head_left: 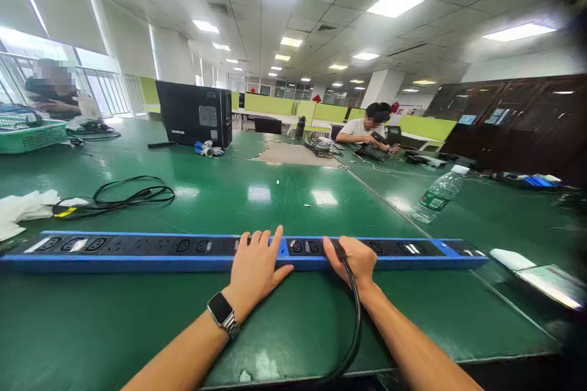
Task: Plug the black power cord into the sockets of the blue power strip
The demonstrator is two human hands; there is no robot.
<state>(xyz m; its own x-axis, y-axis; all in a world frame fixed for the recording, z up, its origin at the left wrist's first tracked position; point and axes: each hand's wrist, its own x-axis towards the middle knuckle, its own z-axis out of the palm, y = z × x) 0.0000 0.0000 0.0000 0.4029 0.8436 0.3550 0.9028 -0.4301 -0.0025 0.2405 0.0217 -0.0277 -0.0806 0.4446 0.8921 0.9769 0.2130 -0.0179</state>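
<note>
A long blue power strip (151, 264) with a black socket face lies across the green table (137, 317). My left hand (257, 261) rests flat on its middle, fingers apart, with a watch (222, 311) on the wrist. Just to the right, my right hand (352, 259) is closed round the plug end of a black cable (356, 324) at the sockets. The plug is mostly hidden by the fingers, so how far it sits in a socket does not show. The cable curves down past the table's front edge.
A coiled black cable (132, 195) and white tissue (27, 211) lie at the left. A water bottle (438, 197) and a phone (553, 284) are at the right. Behind stand a black computer case (195, 113) and a green basket (34, 136). Two people sit farther back.
</note>
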